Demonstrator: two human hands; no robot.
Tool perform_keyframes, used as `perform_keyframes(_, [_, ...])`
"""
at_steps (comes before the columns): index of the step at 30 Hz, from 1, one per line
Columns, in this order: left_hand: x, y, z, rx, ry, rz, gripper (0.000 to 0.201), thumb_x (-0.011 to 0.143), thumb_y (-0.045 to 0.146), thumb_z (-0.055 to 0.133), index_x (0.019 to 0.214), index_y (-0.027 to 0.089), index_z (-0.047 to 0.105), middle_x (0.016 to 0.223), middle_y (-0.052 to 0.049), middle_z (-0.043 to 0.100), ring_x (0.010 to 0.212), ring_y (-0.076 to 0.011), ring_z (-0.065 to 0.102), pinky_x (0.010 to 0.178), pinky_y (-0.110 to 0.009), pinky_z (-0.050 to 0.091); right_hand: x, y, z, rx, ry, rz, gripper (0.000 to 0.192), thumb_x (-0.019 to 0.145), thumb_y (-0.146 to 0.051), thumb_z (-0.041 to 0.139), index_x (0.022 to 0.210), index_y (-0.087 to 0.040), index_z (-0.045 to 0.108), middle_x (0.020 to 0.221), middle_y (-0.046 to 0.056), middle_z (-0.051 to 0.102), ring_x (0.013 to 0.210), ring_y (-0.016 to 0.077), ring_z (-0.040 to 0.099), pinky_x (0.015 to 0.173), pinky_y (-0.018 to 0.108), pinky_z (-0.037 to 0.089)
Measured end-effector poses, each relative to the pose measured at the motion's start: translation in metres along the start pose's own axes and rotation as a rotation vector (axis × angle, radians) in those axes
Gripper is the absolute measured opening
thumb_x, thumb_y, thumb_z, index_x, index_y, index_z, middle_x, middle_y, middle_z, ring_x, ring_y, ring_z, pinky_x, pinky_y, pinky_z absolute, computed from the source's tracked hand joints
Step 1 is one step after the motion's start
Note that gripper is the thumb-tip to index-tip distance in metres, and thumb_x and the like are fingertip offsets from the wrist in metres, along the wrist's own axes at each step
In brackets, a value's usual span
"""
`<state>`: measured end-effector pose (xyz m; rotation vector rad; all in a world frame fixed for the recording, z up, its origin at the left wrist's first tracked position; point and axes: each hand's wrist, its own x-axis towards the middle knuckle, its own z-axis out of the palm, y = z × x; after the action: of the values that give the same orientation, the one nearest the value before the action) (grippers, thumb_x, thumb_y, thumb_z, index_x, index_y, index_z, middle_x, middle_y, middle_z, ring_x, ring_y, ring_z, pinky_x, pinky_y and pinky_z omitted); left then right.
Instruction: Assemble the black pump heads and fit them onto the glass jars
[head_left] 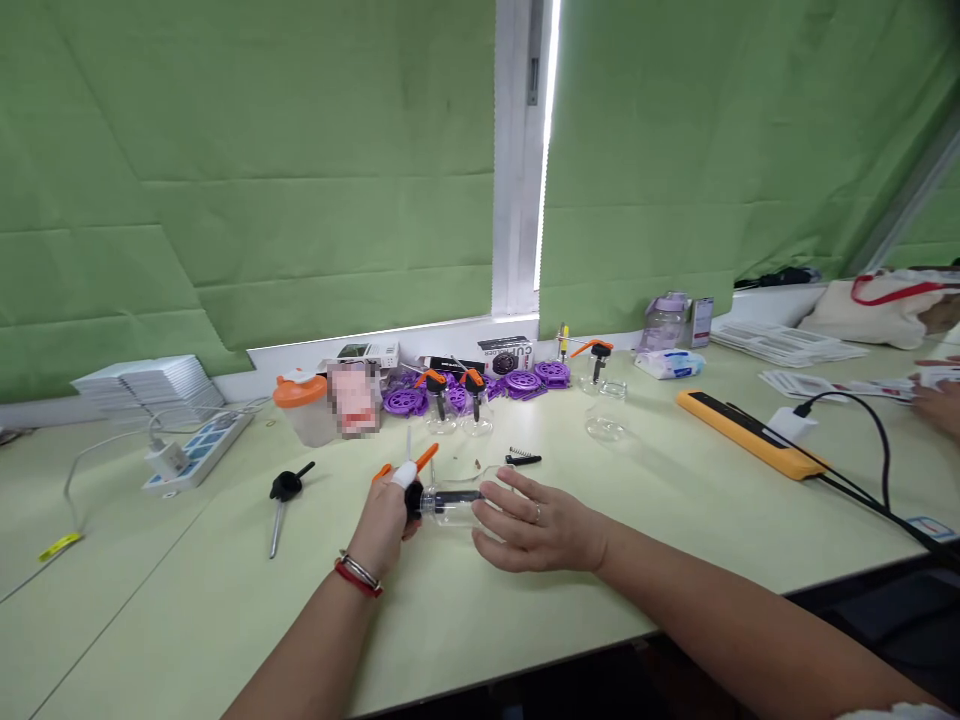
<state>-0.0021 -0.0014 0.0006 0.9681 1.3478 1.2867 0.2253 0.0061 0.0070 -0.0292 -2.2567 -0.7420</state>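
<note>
- Lying on its side on the pale green table (525, 610), a small clear bottle (457, 507) with a black pump head and orange trigger sits between both hands.
- Left hand (390, 520): fingers curled around the black pump head (414, 497); one fingertip wears a white cot.
- Right hand (536, 525): nearly flat, fingers loosely spread, resting on the bottle's clear body.
- Handling, judged: light, rigid, smooth and likely slippery; the body may crack if squeezed, so the neck and pump collar offer the surer hold.
- Nearby: a loose black pump with dip tube (285, 495), a small spring part (523, 458).
- Further back: purple gear-like parts (525, 382), more clear bottles (607, 410), an orange-lidded cup (301, 405), a power strip (199, 450).
- Far right: another person's hand (937, 400) over printed cards.
</note>
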Motion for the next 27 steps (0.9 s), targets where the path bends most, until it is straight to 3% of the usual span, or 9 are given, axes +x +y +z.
perform_keyframes(3, [0.006, -0.001, -0.007, -0.062, 0.052, 0.002, 0.029, 0.074, 0.045, 0.053, 0.064, 0.019, 0.043, 0.044, 0.008, 0.034, 0.032, -0.0060, 0.030, 0.032, -0.018, 0.018, -0.020, 0.008, -0.005, -0.057, 0.052, 0.043, 0.025, 0.077, -0.014, 0.066, 0.096, -0.026, 0.058, 0.112, 0.003, 0.060, 0.123, 0.0214, 0.046, 0.105, 0.047, 0.041])
perform_keyframes(6, [0.012, -0.003, -0.014, -0.112, 0.153, 0.084, 0.025, 0.073, 0.043, 0.053, 0.069, 0.019, 0.047, 0.045, 0.006, 0.041, 0.034, -0.0079, 0.037, 0.032, -0.019, 0.021, -0.052, 0.025, -0.010, -0.107, 0.028, 0.284, 0.034, 0.076, -0.013, 0.065, 0.106, -0.025, 0.054, 0.119, 0.007, 0.056, 0.126, 0.0260, 0.043, 0.102, 0.054, 0.040])
perform_keyframes(9, [0.016, -0.006, -0.015, -0.122, 0.213, 0.132, 0.025, 0.074, 0.043, 0.051, 0.074, 0.018, 0.050, 0.046, 0.004, 0.047, 0.034, -0.0084, 0.038, 0.032, -0.019, 0.024, -0.088, 0.044, -0.010, -0.122, 0.035, 0.835, 0.050, 0.068, -0.036, 0.072, 0.111, -0.021, 0.050, 0.122, 0.013, 0.054, 0.121, 0.0301, 0.045, 0.101, 0.054, 0.039])
perform_keyframes(12, [0.017, -0.008, -0.014, -0.107, 0.165, 0.132, 0.027, 0.076, 0.044, 0.048, 0.075, 0.018, 0.050, 0.046, 0.003, 0.051, 0.032, -0.0072, 0.034, 0.032, -0.020, 0.026, -0.113, 0.056, -0.004, -0.058, 0.009, 1.469, 0.065, 0.062, -0.052, 0.070, 0.114, -0.020, 0.047, 0.115, 0.012, 0.057, 0.111, 0.0297, 0.052, 0.091, 0.045, 0.046])
perform_keyframes(15, [0.016, -0.008, -0.012, -0.099, 0.137, 0.134, 0.029, 0.077, 0.046, 0.048, 0.076, 0.017, 0.050, 0.047, 0.002, 0.054, 0.031, -0.0077, 0.035, 0.034, -0.021, 0.029, -0.122, 0.061, 0.005, 0.103, -0.038, 1.790, 0.069, 0.064, -0.057, 0.066, 0.118, -0.020, 0.042, 0.120, 0.012, 0.055, 0.104, 0.0270, 0.057, 0.084, 0.037, 0.047])
perform_keyframes(19, [0.015, -0.008, -0.012, -0.070, 0.113, 0.148, 0.028, 0.078, 0.044, 0.048, 0.076, 0.017, 0.049, 0.049, 0.000, 0.057, 0.032, -0.0081, 0.036, 0.035, -0.023, 0.032, -0.122, 0.062, 0.019, 0.179, -0.112, 1.809, 0.074, 0.066, -0.055, 0.064, 0.125, -0.019, 0.035, 0.128, 0.014, 0.050, 0.107, 0.0270, 0.057, 0.086, 0.035, 0.045])
perform_keyframes(27, [0.015, -0.011, -0.012, -0.006, 0.068, 0.164, 0.026, 0.080, 0.043, 0.048, 0.075, 0.017, 0.049, 0.051, 0.001, 0.056, 0.032, -0.0080, 0.036, 0.036, -0.023, 0.032, -0.108, 0.082, 0.044, -0.012, -0.354, 1.723, 0.072, 0.074, -0.048, 0.059, 0.132, -0.012, 0.035, 0.126, 0.019, 0.051, 0.121, 0.0320, 0.045, 0.093, 0.040, 0.039])
